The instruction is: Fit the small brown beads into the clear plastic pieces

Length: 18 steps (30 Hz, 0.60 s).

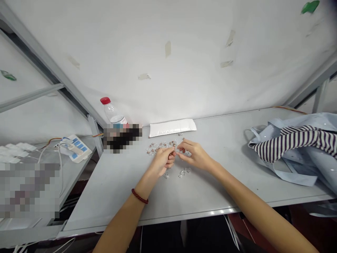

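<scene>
- Clock centre: where the two hands meet over the grey bench (205, 189); 12 lies toward the wall (189, 91).
- 9 o'clock, beyond the bench's left side: white-and-blue power strip (81, 151) with leads plugged in.
- 10 o'clock: clear bottle (113, 114), red cap, near the wall.
- 7 o'clock: dark red bead bracelet (139, 196) on the left wrist.
- 9 to 11 o'clock: loose cluster of small clear-and-copper pieces (153, 149), just beyond the left hand.
- 7 to 8 o'clock: left hand (165, 161); fingers curled, thumb and index gripping a small piece, mostly hidden.
- 12 o'clock: white packet (172, 127), lying flat near the wall.
- 5 o'clock: small clear pieces (184, 172) on the bench, grouped.
- 3 to 4 o'clock: right hand (196, 154); fingers bent, tips beside the left ones. Cannot tell whether they grip anything.
- 3 o'clock, far out: pale blue bag (289, 175) with striped cloth (286, 142).
</scene>
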Each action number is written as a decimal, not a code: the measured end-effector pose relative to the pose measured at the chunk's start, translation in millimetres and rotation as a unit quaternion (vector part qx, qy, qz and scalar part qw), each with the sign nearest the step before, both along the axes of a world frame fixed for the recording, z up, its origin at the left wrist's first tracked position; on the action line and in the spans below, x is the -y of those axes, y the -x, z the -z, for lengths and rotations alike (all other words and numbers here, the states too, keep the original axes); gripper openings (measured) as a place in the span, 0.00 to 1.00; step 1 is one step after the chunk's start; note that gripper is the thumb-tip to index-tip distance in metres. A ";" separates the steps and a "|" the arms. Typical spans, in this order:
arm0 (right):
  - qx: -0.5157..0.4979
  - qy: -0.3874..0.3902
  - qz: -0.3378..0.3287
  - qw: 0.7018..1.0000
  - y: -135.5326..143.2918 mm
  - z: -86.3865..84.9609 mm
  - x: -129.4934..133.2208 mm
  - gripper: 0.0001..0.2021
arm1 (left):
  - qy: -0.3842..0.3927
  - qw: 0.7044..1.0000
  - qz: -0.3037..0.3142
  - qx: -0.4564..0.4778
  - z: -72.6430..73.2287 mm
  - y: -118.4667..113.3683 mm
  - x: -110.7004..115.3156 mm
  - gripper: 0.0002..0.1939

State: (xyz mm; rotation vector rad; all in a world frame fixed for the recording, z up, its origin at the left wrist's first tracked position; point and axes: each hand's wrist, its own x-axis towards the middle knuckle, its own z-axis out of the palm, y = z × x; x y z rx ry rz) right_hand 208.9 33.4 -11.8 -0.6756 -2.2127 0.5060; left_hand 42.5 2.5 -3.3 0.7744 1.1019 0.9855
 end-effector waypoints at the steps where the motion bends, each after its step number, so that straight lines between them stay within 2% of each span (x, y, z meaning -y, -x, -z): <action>1: 0.003 0.002 0.010 1.000 -0.2 -0.4 -0.2 0.05 | -0.014 1.000 -0.014 -0.014 1.1 -1.8 0.3 0.17; 6: 0.009 0.040 0.043 0.998 0.7 -2.3 -0.8 0.05 | -0.106 0.981 -0.098 -0.128 13.6 -10.5 -0.9 0.19; 9: 0.013 0.062 0.049 0.997 1.9 -2.6 -0.8 0.04 | -0.106 0.978 -0.115 -0.135 21.0 -11.5 -3.4 0.19; 12: 0.019 0.091 0.049 0.994 2.2 -3.4 -0.6 0.04 | -0.050 0.988 -0.138 -0.050 21.8 -5.8 -7.1 0.16; 15: 0.021 0.124 0.057 0.990 0.8 -4.9 -0.7 0.04 | 0.011 0.986 -0.155 0.066 15.1 7.2 -11.3 0.14; 18: 0.066 0.132 0.060 0.987 -1.7 -5.9 -1.5 0.04 | 0.046 0.983 -0.130 0.120 4.1 22.6 -14.2 0.13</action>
